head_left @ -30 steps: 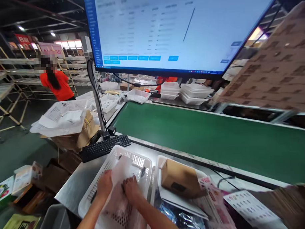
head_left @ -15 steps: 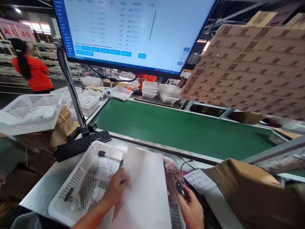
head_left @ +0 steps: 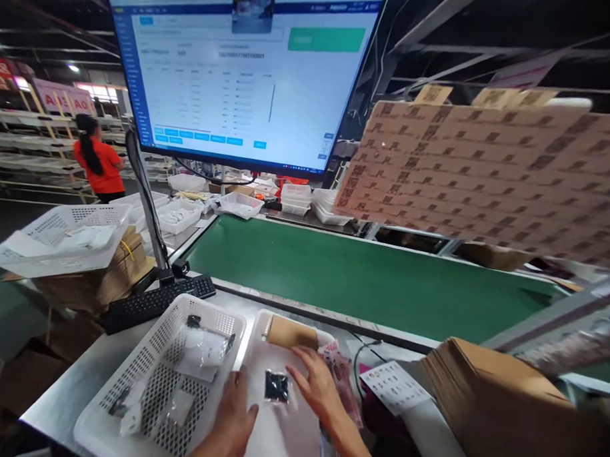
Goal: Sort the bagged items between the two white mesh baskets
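My left hand (head_left: 235,414) is open, thumb apart from the fingers, along the side between two white baskets. My right hand (head_left: 315,385) is open too, its fingers spread just right of a small black item in a clear bag (head_left: 276,386). That bag lies on a white sheet (head_left: 269,353), which covers much of the right-hand basket. A brown cardboard piece (head_left: 291,332) shows at the basket's far end, near my right fingertips. Left of my hands stands the perforated white basket (head_left: 135,374), holding several clear bags (head_left: 202,349) with small items.
A black keyboard (head_left: 160,301) lies behind the left basket, below a monitor (head_left: 220,91). A green conveyor belt (head_left: 306,262) runs beyond the table. Stacked cardboard (head_left: 491,395) and a printed label sheet (head_left: 393,387) are at right. A person in orange (head_left: 97,162) stands far left.
My right hand has let go of the dark corded device and moved left over the sheet. My left hand has opened from the sheet's edge. The bagged black item now shows; the view has shifted.
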Available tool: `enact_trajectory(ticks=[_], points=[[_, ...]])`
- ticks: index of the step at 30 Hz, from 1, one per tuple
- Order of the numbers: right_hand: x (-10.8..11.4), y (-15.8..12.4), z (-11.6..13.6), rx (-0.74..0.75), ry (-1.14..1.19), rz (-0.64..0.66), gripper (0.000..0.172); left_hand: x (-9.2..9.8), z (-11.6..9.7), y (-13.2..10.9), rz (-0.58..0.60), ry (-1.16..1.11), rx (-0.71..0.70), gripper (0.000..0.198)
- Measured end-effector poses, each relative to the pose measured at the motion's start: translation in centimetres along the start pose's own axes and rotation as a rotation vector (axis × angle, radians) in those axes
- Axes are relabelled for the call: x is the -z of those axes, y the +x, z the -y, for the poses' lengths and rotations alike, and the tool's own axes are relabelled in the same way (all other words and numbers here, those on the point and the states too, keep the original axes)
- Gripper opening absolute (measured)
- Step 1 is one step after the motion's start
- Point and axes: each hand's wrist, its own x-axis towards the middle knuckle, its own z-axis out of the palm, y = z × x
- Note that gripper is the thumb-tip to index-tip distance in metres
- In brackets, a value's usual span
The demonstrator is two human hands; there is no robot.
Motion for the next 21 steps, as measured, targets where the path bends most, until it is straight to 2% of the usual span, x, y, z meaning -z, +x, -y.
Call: enact_trajectory(ticks=[2,4,6,8,10,13,15,18,21], points=[[0.8,4.7,-0.7,0.016,-0.013,0.024,0.042,0.2,-1.3,-0.8,0.050,0.074,-0.139,0.081],[1.1,8.7,-1.2,0.053,-0.031,0.099,0.036,0.1,-2.7,-1.3,0.163,0.094,-0.314,0.076],[1.0,11.1,-1.5,0.086,-0.042,0.196,0.025,-0.3,-3.6,-1.4,0.282,0.058,-0.394,0.080],[0.6,11.9,-1.6,0.113,-0.055,0.268,0.018,-1.0,-3.8,-1.2,0.363,0.032,-0.390,0.086],[0.2,11.3,-1.8,0.136,-0.076,0.282,0.032,-1.6,-3.5,-0.9,0.392,0.023,-0.366,0.089],[-0.4,9.8,-2.2,0.127,-0.105,0.254,0.071,-2.3,-2.9,-0.5,0.345,0.036,-0.382,0.088],[-0.1,9.4,-2.4,0.104,-0.109,0.236,0.085,-2.5,-2.6,-0.2,0.325,0.051,-0.399,0.086],[2.9,10.4,-2.7,0.066,-0.112,0.192,0.093,-3.2,-2.6,1.3,0.307,0.105,-0.414,0.082],[8.8,12.0,-2.4,0.070,-0.128,0.080,0.101,-4.5,-3.3,4.5,0.277,0.192,-0.421,0.076]])
